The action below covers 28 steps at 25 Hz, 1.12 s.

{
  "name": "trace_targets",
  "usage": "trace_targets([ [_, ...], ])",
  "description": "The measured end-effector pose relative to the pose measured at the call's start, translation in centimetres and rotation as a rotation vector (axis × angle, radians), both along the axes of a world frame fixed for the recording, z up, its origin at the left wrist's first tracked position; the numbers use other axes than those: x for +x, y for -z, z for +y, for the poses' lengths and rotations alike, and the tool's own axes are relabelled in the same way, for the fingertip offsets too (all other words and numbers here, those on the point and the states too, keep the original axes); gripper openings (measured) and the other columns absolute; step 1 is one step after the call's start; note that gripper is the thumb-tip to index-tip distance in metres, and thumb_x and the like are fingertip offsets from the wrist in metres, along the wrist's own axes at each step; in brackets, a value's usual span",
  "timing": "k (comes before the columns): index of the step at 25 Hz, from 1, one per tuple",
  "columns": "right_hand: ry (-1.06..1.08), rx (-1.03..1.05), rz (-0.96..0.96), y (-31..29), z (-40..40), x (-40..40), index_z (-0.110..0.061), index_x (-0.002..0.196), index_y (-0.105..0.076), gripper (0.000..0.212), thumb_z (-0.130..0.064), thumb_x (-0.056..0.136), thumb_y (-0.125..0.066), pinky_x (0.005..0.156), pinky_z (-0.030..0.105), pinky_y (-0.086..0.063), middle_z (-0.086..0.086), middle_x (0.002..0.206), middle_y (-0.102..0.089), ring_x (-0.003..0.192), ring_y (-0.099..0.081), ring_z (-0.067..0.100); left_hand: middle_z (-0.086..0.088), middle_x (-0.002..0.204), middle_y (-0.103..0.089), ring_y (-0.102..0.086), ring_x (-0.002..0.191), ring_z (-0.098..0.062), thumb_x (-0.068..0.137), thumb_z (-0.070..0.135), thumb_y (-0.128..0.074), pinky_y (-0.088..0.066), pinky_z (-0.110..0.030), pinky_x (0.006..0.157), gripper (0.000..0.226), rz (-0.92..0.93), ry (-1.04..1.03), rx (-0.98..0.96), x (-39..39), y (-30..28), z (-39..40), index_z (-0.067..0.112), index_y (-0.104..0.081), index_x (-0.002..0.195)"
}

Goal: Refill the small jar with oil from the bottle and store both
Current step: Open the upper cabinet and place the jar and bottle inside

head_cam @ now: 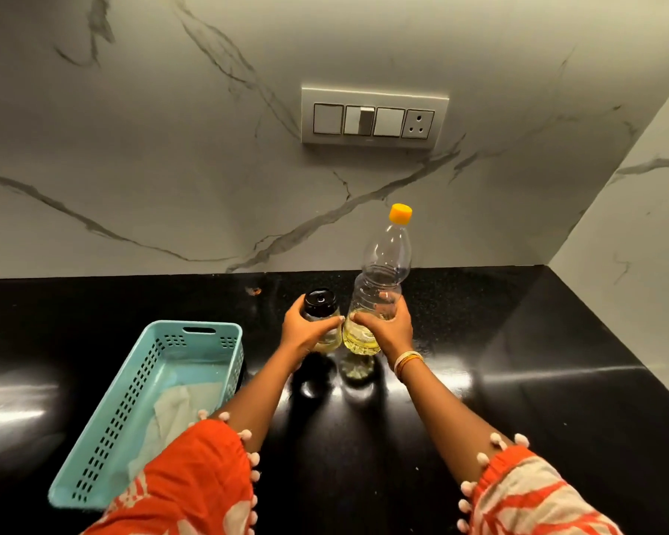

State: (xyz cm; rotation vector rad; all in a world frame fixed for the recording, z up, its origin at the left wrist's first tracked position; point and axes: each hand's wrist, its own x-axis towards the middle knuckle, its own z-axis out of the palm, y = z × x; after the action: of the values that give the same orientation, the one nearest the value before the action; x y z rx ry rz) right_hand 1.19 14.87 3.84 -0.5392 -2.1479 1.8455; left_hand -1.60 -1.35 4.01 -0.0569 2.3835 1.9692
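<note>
Head view: one jar (321, 303), one bottle (379, 287), both right of one basket (147, 403).
My left hand (306, 329) grasps the jar; my right hand (387, 327) grasps the bottle.

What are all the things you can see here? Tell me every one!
oil bottle: 1, clear with an orange cap, yellow oil at the bottom, upright on the counter
small jar: 1, clear with a black lid, just left of the bottle
basket: 1, light blue, on the counter at left, a pale cloth inside
counter: 1, shiny black
switch panel: 1, grey, on the marble wall
bangles: several, on the right wrist
left hand: grips the jar
right hand: grips the bottle
</note>
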Motion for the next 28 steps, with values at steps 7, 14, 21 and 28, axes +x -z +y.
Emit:
trace_targets([
  [7, -0.166, 0.044, 0.223, -10.7, -0.9, 3.3, -0.030, 0.115, -0.051, 0.075, -0.044, 0.051, -0.088, 0.086, 0.034, -0.054, 0.002, 0.108, -0.061, 0.102, -0.061, 0.020, 0.008, 0.101, -0.060, -0.058, 0.090, -0.005, 0.074, 0.014, -0.081, -0.046, -0.020, 0.076, 0.053, 0.198, 0.041, 0.110, 3.0, -10.7, -0.8, 0.018, -0.054, 0.119],
  [14, -0.338, 0.051, 0.402, -25.7, -0.3, 7.9, -0.020, 0.121, -0.048, 0.067, -0.027, 0.066, -0.086, 0.087, 0.032, -0.054, 0.006, 0.114, -0.062, 0.104, -0.062, 0.020, -0.004, 0.104, -0.071, -0.070, 0.096, -0.024, 0.077, 0.035, -0.078, -0.058, -0.039, 0.080, 0.038, 0.386, 0.048, 0.238, 6.9, -25.0, -2.7, 0.027, -0.064, 0.111],
  [21, -0.329, 0.058, 0.524, -39.1, -1.4, 10.9, -0.019, 0.118, -0.056, 0.065, -0.039, 0.064, -0.086, 0.086, 0.040, -0.054, 0.000, 0.109, -0.066, 0.099, -0.062, 0.015, -0.010, 0.107, -0.071, -0.071, 0.095, -0.028, 0.074, 0.048, -0.076, -0.060, -0.042, 0.074, 0.046, 0.493, 0.041, 0.236, 10.0, -38.4, -3.6, 0.023, -0.064, 0.110],
  [28, -0.435, 0.107, 0.565, -48.6, -0.8, 10.9, -0.021, 0.116, -0.059, 0.058, -0.042, 0.067, -0.082, 0.071, 0.043, -0.057, 0.002, 0.111, -0.064, 0.099, -0.062, 0.026, -0.006, 0.096, -0.073, -0.069, 0.095, -0.026, 0.078, 0.033, -0.077, -0.057, -0.047, 0.086, 0.025, 0.620, 0.056, 0.233, 9.0, -47.0, -4.2, 0.018, -0.068, 0.096],
])
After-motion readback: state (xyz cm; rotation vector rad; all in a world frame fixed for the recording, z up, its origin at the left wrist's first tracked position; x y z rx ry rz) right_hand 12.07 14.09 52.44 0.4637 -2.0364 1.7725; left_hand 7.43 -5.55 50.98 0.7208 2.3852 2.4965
